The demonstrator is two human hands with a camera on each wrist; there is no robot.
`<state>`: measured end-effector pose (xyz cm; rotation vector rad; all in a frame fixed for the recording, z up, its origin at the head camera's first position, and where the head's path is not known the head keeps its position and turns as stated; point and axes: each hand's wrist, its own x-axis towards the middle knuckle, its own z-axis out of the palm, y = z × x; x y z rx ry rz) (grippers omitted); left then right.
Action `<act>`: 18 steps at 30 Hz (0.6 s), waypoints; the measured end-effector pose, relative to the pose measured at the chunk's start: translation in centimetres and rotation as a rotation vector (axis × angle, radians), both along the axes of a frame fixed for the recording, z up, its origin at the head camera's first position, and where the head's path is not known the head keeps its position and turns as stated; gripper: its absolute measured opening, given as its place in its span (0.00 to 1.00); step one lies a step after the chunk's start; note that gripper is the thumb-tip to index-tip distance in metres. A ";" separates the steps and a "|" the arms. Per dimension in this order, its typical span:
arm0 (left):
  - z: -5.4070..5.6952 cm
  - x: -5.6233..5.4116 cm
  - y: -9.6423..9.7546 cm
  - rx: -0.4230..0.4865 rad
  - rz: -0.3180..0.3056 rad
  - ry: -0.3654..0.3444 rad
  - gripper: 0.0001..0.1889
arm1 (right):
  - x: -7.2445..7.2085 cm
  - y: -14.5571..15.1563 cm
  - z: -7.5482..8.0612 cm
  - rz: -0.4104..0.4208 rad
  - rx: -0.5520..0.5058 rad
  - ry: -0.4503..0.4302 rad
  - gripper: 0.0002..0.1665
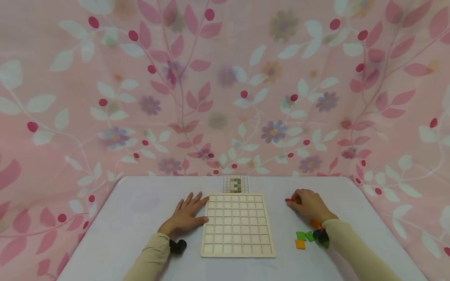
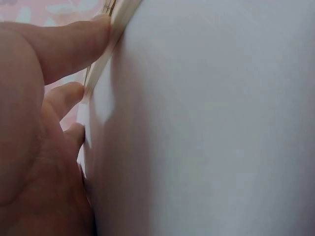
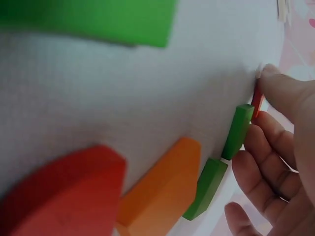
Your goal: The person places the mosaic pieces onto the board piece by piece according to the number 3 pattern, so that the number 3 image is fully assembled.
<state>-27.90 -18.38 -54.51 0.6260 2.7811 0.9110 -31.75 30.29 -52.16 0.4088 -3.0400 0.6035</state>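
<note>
A pale wooden board (image 1: 237, 254) divided into square cells lies in the middle of the table, its cells bare. My left hand (image 1: 186, 215) rests at the board's left edge with fingers spread; in the left wrist view the thumb (image 2: 74, 46) presses against the board's side. To the right of the board, my right hand (image 1: 310, 203) pinches a small red tile (image 1: 288, 200) between thumb and fingers. The right wrist view shows this red tile (image 3: 256, 98) close to the table, with a green tile (image 3: 237, 130) right beside the fingers.
Behind the board lies a small grid card (image 1: 228, 185) with a coloured pattern. Near my right wrist are green tiles (image 1: 300, 236), a yellow-orange tile (image 1: 300, 244) and an orange tile (image 1: 316, 224). Another red piece (image 3: 74, 196) shows in the right wrist view. A flowered curtain (image 1: 223, 95) surrounds the table.
</note>
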 end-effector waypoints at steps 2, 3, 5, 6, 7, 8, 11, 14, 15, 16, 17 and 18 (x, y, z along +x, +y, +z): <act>0.2 0.0 0.0 -0.007 0.005 0.000 0.42 | 0.0 -0.1 -0.1 0.004 0.029 0.040 0.18; 0.3 0.0 0.0 -0.012 0.010 0.000 0.41 | -0.1 -0.1 -0.2 0.007 0.042 0.055 0.18; 0.5 0.0 0.1 -0.028 0.017 -0.003 0.41 | 0.1 -0.2 -0.2 0.009 0.055 0.069 0.18; 0.5 -0.1 0.1 -0.032 0.022 -0.004 0.41 | 0.1 -0.2 -0.1 0.006 0.057 0.071 0.18; 0.5 -0.1 0.1 -0.033 0.028 0.000 0.41 | 0.2 -0.3 -0.1 0.004 0.056 0.073 0.17; 0.5 -0.2 0.1 -0.034 0.034 0.006 0.41 | 0.2 -0.3 0.0 0.001 0.056 0.072 0.17; 0.4 -0.1 0.1 -0.010 0.042 0.027 0.41 | 0.3 -0.5 0.0 -0.014 0.060 0.069 0.16; 0.3 0.0 0.2 0.016 0.044 0.044 0.41 | 0.2 -0.8 -0.2 -0.043 0.081 0.064 0.15; 0.3 0.0 0.2 0.015 0.044 0.045 0.41 | 0.2 -0.8 -0.3 -0.051 0.092 0.065 0.15; 0.2 0.0 0.2 0.012 0.046 0.045 0.41 | 0.2 -0.9 -0.4 -0.060 0.103 0.066 0.16; 0.2 0.0 0.2 0.008 0.047 0.042 0.41 | 0.2 -1.0 -0.4 -0.065 0.112 0.071 0.16; 0.1 0.0 0.2 0.005 0.050 0.040 0.41 | 0.3 -1.1 -0.5 -0.070 0.119 0.077 0.15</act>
